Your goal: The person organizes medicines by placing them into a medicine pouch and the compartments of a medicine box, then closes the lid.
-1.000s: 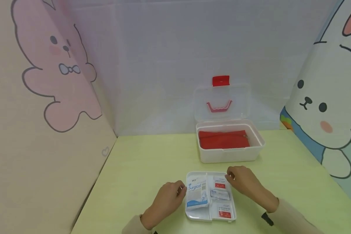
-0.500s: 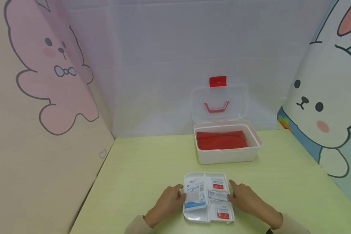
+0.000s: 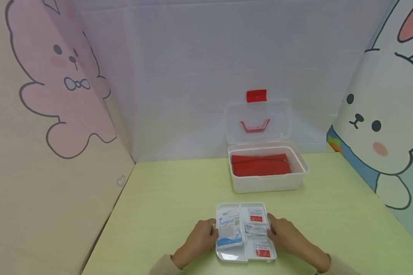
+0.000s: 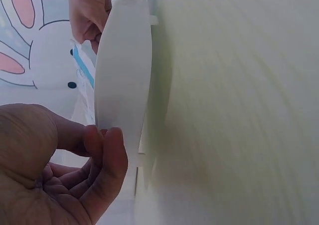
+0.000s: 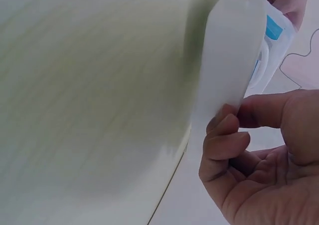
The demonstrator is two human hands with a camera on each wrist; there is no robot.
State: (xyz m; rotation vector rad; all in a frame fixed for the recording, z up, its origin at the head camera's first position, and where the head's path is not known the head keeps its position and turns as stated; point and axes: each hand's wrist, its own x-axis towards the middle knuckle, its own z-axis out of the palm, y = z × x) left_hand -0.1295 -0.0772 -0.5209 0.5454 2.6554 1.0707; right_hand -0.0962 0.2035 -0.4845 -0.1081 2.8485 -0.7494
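Observation:
A shallow white compartment tray [image 3: 232, 255] lies on the table between both hands. In its left compartment is a white and blue packet [image 3: 229, 229] marked "Surgical". The right side holds two white packets with red patches, an upper packet [image 3: 256, 214] and a lower packet [image 3: 261, 248]. Between these sits a small white-blue sachet [image 3: 256, 229]. My left hand [image 3: 200, 240] pinches the tray's left rim; the left wrist view shows thumb and fingertips [image 4: 113, 147] at the wall. My right hand [image 3: 289, 235] pinches the right rim, its fingertips [image 5: 224, 127] bent against the side.
Behind the tray stands a white box [image 3: 266, 185] with its clear lid [image 3: 256, 110] raised, a pink handle and a red latch on it. A red zip pouch [image 3: 259, 165] lies inside. Cartoon-printed walls border the pale yellow table [image 3: 172, 191].
My right hand has come down from the tray's top right corner to its right side and taken hold of the rim. My left hand has closed on the left rim. The head view shifted slightly.

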